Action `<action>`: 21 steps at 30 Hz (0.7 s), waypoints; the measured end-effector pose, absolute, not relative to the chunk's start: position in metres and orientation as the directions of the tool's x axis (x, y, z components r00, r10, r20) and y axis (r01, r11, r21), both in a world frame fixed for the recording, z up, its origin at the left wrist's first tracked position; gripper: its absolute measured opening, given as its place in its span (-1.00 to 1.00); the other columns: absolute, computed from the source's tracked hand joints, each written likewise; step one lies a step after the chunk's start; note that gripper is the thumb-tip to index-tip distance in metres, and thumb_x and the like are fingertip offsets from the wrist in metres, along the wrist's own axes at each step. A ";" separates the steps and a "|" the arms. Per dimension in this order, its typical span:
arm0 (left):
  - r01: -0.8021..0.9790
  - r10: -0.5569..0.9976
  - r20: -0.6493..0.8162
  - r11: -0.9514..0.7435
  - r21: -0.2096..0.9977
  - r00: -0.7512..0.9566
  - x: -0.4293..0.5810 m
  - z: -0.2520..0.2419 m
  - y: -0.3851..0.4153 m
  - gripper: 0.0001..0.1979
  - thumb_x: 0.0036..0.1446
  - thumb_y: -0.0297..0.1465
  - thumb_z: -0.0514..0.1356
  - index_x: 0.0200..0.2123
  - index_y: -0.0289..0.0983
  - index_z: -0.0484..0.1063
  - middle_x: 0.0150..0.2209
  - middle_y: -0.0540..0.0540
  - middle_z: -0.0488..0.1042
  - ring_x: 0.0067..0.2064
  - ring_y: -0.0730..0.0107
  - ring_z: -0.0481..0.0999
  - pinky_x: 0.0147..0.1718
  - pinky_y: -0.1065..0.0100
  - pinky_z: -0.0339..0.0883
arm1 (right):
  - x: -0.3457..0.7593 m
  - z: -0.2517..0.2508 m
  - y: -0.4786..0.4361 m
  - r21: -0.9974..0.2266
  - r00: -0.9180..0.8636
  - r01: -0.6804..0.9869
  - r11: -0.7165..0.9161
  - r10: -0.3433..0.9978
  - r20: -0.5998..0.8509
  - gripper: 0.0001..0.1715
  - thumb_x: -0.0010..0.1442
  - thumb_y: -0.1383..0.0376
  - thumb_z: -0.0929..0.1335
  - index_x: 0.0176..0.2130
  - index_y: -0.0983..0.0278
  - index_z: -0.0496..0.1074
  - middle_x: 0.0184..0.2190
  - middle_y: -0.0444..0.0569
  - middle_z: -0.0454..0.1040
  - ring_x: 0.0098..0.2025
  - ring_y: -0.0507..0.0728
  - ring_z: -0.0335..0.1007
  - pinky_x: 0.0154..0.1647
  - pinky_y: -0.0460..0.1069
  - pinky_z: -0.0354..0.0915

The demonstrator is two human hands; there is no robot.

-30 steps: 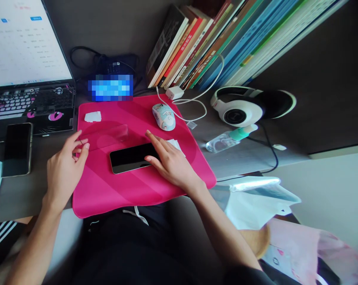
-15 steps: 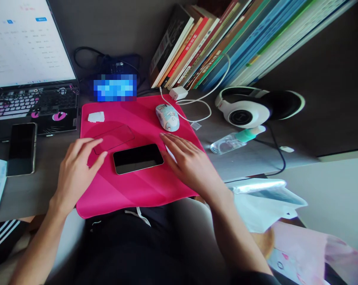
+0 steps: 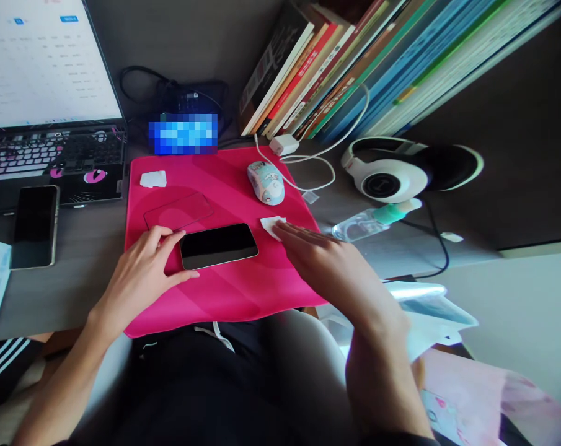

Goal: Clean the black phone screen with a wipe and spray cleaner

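The left hand (image 3: 141,265) is at the left end of the phone (image 3: 219,246), thumb and forefinger spread: thumb along the near edge, forefinger at the far left corner. Whether they press on it, I cannot tell. The phone lies flat, dark screen up, on the pink mat (image 3: 243,285). Right of the phone, the right hand (image 3: 324,260) has its straight fingers pressed together, tips at a white wipe (image 3: 269,225); the thumb is hidden, so whether it pinches the wipe, I cannot tell. Well left of the phone, a second phone (image 3: 35,226) rests on the table (image 3: 75,297). Well to its right lies a bottle (image 3: 357,225). Just beyond the phone is a clear film (image 3: 178,210); farther beyond, a mouse (image 3: 267,184) to the right and a white scrap (image 3: 153,179) to the left.
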State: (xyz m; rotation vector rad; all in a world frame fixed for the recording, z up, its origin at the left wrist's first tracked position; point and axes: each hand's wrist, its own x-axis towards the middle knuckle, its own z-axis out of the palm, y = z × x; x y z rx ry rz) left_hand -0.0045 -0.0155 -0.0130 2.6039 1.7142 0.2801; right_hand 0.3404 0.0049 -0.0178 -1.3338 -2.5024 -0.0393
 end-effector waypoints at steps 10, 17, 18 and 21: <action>0.905 0.910 0.163 -0.403 0.134 0.381 -0.005 -0.018 -0.012 -0.31 0.35 0.06 0.25 0.39 -0.14 0.29 0.12 -0.24 0.45 0.08 -0.04 0.61 0.02 0.02 0.59 | 0.290 -0.004 -0.039 -0.027 -0.674 0.713 0.701 0.696 0.248 -0.34 0.33 0.60 0.22 0.34 0.50 0.41 0.29 0.31 0.51 0.28 0.36 0.54 0.28 0.24 0.57; 0.882 0.904 0.177 -0.421 0.214 0.389 -0.005 -0.018 -0.011 -0.34 0.36 0.06 0.23 0.37 -0.15 0.33 0.11 -0.24 0.43 0.12 -0.04 0.59 0.11 -0.02 0.54 | 0.273 -0.017 -0.032 -0.066 -0.591 0.771 0.634 0.749 0.299 -0.46 0.43 0.48 0.23 0.31 0.63 0.42 0.30 0.45 0.46 0.30 0.43 0.52 0.29 0.28 0.54; 0.880 0.907 0.175 -0.416 0.227 0.383 -0.005 -0.018 -0.011 -0.34 0.36 0.06 0.23 0.37 -0.14 0.33 0.11 -0.24 0.43 0.13 -0.04 0.58 0.13 -0.03 0.53 | 0.273 -0.019 -0.029 -0.084 -0.582 0.773 0.629 0.756 0.301 -0.46 0.46 0.45 0.22 0.31 0.62 0.41 0.31 0.45 0.45 0.32 0.43 0.49 0.31 0.28 0.52; 0.877 0.910 0.168 -0.411 0.249 0.378 -0.006 -0.019 -0.011 -0.35 0.37 0.06 0.23 0.36 -0.15 0.34 0.13 -0.24 0.42 0.15 -0.05 0.57 0.17 -0.03 0.50 | 0.271 -0.026 -0.020 -0.158 -0.552 0.777 0.610 0.780 0.294 -0.44 0.52 0.38 0.21 0.37 0.59 0.35 0.39 0.43 0.35 0.42 0.40 0.35 0.41 0.27 0.42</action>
